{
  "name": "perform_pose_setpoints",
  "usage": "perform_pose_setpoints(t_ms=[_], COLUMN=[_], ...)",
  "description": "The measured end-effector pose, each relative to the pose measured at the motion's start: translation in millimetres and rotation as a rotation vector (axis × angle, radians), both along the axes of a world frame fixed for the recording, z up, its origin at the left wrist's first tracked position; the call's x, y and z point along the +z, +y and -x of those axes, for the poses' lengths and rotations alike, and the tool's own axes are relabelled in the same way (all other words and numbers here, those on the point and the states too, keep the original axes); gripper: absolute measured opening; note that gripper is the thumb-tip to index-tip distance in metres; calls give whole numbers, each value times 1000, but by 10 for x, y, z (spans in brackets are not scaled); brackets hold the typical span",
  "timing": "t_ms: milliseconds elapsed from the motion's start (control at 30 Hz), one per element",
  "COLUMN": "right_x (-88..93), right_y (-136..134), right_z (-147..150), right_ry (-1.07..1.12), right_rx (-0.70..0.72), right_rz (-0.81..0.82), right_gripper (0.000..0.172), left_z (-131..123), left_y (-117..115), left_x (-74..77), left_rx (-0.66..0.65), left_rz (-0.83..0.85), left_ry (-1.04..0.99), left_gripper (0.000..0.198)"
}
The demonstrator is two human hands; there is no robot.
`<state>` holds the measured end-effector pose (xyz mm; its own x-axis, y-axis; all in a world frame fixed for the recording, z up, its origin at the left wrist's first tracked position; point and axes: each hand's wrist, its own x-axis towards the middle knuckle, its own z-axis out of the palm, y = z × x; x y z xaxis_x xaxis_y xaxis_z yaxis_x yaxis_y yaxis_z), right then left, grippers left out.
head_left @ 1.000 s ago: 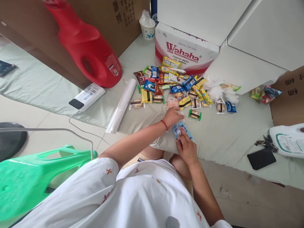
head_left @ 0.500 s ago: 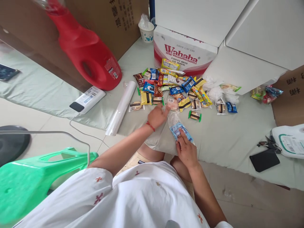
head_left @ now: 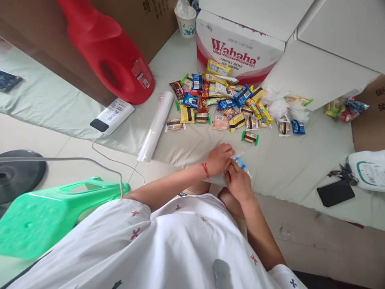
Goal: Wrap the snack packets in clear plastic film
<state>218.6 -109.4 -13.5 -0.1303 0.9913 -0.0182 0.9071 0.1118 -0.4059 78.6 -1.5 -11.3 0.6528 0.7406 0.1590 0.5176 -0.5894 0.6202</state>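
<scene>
My left hand point(head_left: 221, 159), with a red string on its wrist, is closed at the near end of a clear plastic bag with a blue packet point(head_left: 241, 163) in it. My right hand point(head_left: 240, 182) meets it there, fingers bent over the bag's near side. Both hands hide part of the bag. Beyond them, a pink-orange wrapped snack point(head_left: 220, 123) lies at the front of a heap of small wrapped snacks point(head_left: 227, 103). A green-ended wrapped biscuit point(head_left: 250, 137) lies apart from the heap, nearer to my hands.
A roll of clear plastic point(head_left: 155, 126), a white power bank point(head_left: 112, 116) and a red jug point(head_left: 120, 60) stand or lie leftward. The Wahaha box point(head_left: 237, 52) backs the heap. Rightward are crumpled clear bags point(head_left: 278, 107), a black pouch point(head_left: 336, 192) and a white bottle point(head_left: 368, 170).
My left hand has drawn back from the pink-orange snack to the bag beside my right hand. The bag's open end is now gathered at my fingers. The view has shifted slightly.
</scene>
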Motion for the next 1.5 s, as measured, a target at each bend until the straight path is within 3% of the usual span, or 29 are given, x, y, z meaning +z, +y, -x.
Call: perform_pose_setpoints(t_ms=[100,200,300,400,500,600,667,800,900,1067,1200,1333,1433,1500], right_x=[4,74,161,177,110,24,-20,-31,66,203,85,-27,-36,-42], right_y=[-9,-92,-230,-348,-431,-485,-501,-477,-371,55,332,346,275,231], right_z=[-60,-216,-463,-716,-844,-831,-792,-703,-590,-404,-364,-330,-285,-271], right_ry=[155,387,592,430,165,105,88,206,314,436,694,820,765,769], right_rx=[27,21,-126,-297,-162,73,140,185,233,71,-210,-322,-377,-390], right_rz=[11,87,102,-89,-137,-59,-71,-170,-169,-122,72,236,179,159], right_gripper=[31,30,36,36,37,50,57,34,26,20,22,33,32,30], left_z=[88,121,93,59,47,57,74,101,76,75,226,272,164,84], left_y=[-139,-212,-276,-318,-320,-290,-263,-209,-170,-76,-55,-200,-290,-299], left_x=[-132,-190,-209,-248,-297,-304,-287,-275,-305,-334,-302,-290,-320,-345], left_rx=[-40,-44,-8,-18,-110,-201,-208,-224,-256,-298,-334,-191,-90,-65], left_rz=[12,-15,-57,-112,-149,-155,-154,-131,-113,-59,36,90,43,35], left_ry=[-93,-29,95,105,56,16,-21,-83,-93,-158,-321,-335,-268,-254], left_gripper=[37,37,37,38,39,38,35,35,35,29,38,51,21,24])
